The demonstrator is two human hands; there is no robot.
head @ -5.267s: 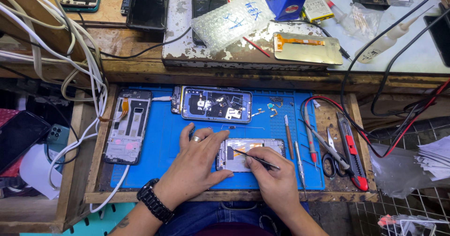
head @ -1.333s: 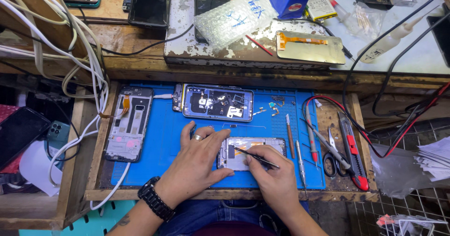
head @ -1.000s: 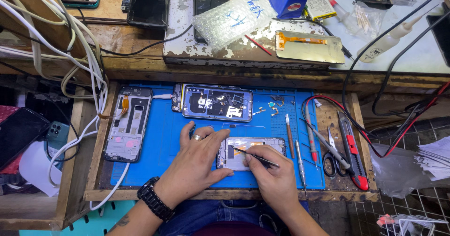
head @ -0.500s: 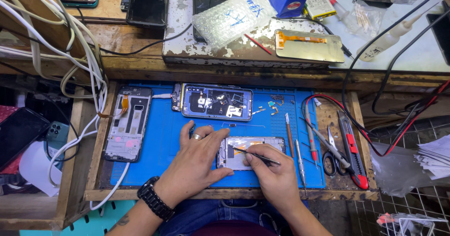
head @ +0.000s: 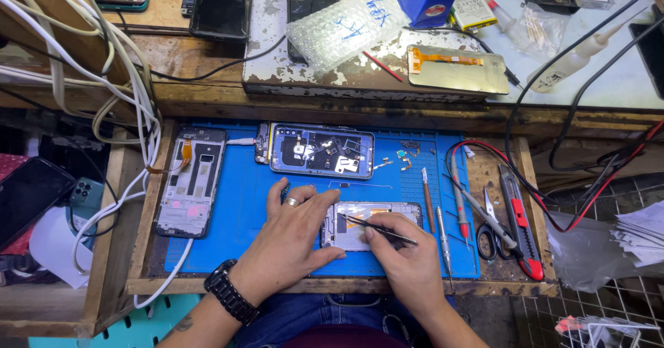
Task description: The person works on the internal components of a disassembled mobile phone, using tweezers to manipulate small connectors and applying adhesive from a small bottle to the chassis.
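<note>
An opened phone [head: 377,218] lies face down on the blue work mat [head: 238,213], its insides showing. My left hand [head: 294,241], with a ring and a black wristwatch, lies flat on the mat and presses against the phone's left end. My right hand [head: 404,258] grips black tweezers [head: 377,227], their tips pointing left into the phone's open body. The phone's near edge is hidden under both hands.
A second opened phone [head: 321,151] lies at the mat's far edge and a phone frame [head: 190,182] at its left. Screwdrivers [head: 456,196], scissors [head: 490,232] and red-handled cutters [head: 520,227] lie at the right. White cables [head: 131,113] hang at the left. A cluttered bench [head: 277,78] stands beyond.
Both hands stay on the phone in the same place. The tweezers shift only slightly inside the phone's body.
</note>
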